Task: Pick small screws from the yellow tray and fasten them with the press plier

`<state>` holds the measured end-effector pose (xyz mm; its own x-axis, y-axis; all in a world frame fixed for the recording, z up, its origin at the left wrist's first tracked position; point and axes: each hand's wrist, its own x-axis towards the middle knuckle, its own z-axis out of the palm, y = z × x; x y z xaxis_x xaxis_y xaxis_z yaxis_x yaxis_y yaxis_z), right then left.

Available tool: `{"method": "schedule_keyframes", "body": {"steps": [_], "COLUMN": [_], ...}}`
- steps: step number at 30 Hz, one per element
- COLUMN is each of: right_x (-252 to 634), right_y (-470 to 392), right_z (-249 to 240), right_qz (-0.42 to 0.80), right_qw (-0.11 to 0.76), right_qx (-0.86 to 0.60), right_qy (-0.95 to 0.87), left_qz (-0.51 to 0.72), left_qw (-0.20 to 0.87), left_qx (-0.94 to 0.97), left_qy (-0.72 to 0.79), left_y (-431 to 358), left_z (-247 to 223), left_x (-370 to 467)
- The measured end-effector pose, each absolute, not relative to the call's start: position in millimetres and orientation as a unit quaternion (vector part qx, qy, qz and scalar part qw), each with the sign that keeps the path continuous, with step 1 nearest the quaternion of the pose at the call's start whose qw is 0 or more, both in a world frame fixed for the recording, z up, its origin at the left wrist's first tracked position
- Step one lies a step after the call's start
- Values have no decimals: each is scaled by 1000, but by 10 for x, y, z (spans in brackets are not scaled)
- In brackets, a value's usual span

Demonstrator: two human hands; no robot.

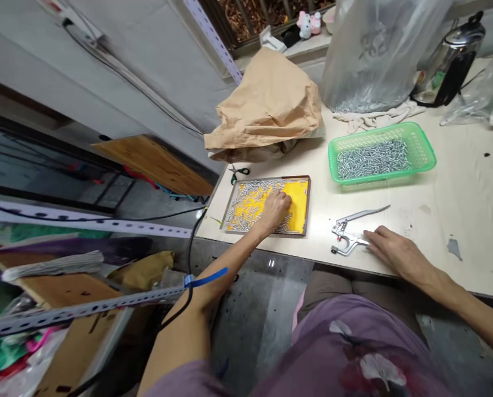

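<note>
My left hand (276,208) reaches into a shallow rectangular tray (308,207) with a yellow bottom. Its fingers are bent and drawn together among small silvery metal pieces (246,212); what they hold, if anything, is hidden. Near the table's front edge, my right hand (397,252) has its fingers over the lower handle of metal hand pliers (347,242). The upper handle of these pliers is spread away from the lower one. Their jaws point left, and nothing shows between them.
Behind the pliers stands a green plastic basket (426,160) of similar metal pieces. Dark-handled scissors (239,172) lie behind the tray, near a crumpled brown paper bag (271,102). A large clear bag (366,55) and a kettle (450,63) are at the back. A black cable (193,242) crosses by my left arm.
</note>
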<state>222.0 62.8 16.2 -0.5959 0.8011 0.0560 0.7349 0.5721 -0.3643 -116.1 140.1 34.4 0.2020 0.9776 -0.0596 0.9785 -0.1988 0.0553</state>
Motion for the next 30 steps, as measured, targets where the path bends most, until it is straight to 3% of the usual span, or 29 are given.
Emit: {"method": "schedule_keyframes", "body": {"steps": [2,5,7,10,30], "right_x": [2211,2191,2173,2152,2191], "right_y": [583,557,543,521,540], "right_z": [110,113,141,183,145], "right_qz": [154,165,172,175,165], "right_qw": [82,59,50,42,51], "right_qx": [-449,-457,-462,-467,-457], "right_qy": [-876,-872,-869,-866,-872], "left_qz": [88,190,199,189,68], "left_qw": [106,315,457,557,567], "left_qx": [734,625,536,433,404], "left_qy": [666,688,681,683,715], "left_y": [1295,1037,864,695,709], "left_z": [406,448,426,357,251], "left_x": [-1001,-653,-415,-154,-31]}}
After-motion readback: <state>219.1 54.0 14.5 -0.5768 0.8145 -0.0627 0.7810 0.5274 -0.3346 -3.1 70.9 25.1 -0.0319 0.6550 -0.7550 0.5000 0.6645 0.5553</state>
